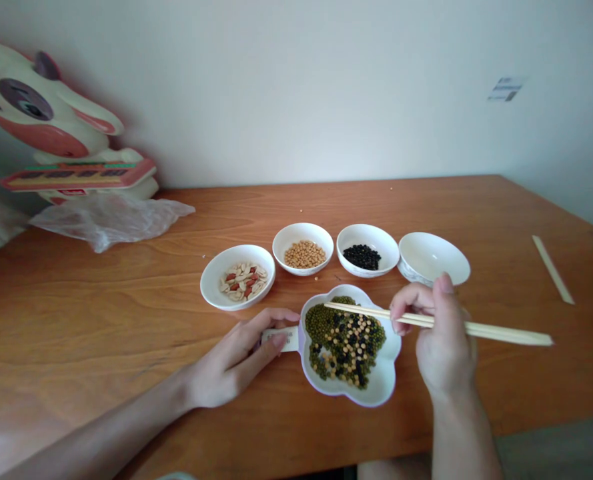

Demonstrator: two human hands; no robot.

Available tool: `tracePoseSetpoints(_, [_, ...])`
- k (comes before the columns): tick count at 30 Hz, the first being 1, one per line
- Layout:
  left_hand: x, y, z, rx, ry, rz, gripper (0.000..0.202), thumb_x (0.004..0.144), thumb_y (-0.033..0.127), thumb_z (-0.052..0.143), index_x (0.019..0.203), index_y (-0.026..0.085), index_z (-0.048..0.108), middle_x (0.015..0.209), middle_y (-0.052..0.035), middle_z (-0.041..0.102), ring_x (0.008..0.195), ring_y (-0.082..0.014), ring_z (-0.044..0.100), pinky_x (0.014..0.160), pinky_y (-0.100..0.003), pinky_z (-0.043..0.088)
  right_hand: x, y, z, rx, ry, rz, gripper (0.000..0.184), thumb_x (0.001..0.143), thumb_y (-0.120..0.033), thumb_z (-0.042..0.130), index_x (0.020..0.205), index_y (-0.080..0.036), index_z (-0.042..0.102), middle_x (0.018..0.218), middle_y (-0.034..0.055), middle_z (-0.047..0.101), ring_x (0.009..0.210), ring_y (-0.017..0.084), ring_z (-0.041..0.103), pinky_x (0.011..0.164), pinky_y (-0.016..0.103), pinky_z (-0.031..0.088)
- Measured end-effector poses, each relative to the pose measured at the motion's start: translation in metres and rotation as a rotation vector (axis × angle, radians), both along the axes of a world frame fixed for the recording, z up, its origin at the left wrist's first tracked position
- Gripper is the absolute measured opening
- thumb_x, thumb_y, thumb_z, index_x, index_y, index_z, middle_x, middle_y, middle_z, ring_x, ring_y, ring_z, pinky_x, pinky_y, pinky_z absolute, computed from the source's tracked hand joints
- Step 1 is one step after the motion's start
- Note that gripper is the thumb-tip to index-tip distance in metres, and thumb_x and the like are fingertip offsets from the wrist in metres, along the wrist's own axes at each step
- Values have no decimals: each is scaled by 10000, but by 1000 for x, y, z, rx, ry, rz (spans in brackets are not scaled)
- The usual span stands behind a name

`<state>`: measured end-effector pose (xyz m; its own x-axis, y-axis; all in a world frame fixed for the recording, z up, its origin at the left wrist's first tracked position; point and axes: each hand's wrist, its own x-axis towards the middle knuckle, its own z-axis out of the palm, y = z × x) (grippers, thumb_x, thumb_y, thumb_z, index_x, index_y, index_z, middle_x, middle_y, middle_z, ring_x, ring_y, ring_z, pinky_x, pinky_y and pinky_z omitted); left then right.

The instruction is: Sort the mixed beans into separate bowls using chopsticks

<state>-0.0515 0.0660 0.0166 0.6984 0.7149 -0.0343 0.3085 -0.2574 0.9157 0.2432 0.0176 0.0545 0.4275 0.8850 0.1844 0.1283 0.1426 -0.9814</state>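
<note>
A flower-shaped white dish (383, 383) near the table's front edge holds mixed green, yellow and black beans. My left hand (236, 357) pinches the dish's short handle (283, 338), thumb and fingers closed on it. My right hand (439, 333) grips a pair of wooden chopsticks (501, 331); their tips reach left over the beans at the dish's upper edge. Behind the dish stand small white bowls: one with peanuts and red kernels (237, 277), one with yellow soybeans (303, 248), one with black beans (367, 249), and an empty one (433, 259) just beyond my right hand.
The wooden table (101, 313) runs back to a pale wall. A crumpled clear plastic bag (111, 219) and a cartoon-animal toy (51, 127) sit at the far left. A paper chopstick sleeve (553, 269) lies at the right.
</note>
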Motion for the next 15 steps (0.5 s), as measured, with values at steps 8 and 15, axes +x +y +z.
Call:
tracePoseSetpoints(8, [-2, -3, -9, 135, -18, 30, 315, 1128, 326, 493, 1423, 221, 525, 1246, -98, 721, 1054, -204, 700, 853, -274, 590, 7, 3, 1, 87, 106, -138, 753, 1004, -725, 404, 513, -205, 641, 462, 30, 551, 441, 130, 496, 468, 282, 385])
tracePoseSetpoints(15, [-6, -6, -7, 318, -11, 14, 313, 1097, 215, 524, 1409, 231, 537, 1218, -93, 739, 1071, -202, 720, 863, -250, 584, 7, 1, 3, 108, 103, -100, 767, 1011, -719, 400, 479, -213, 618, 442, 35, 526, 453, 149, 507, 490, 306, 388])
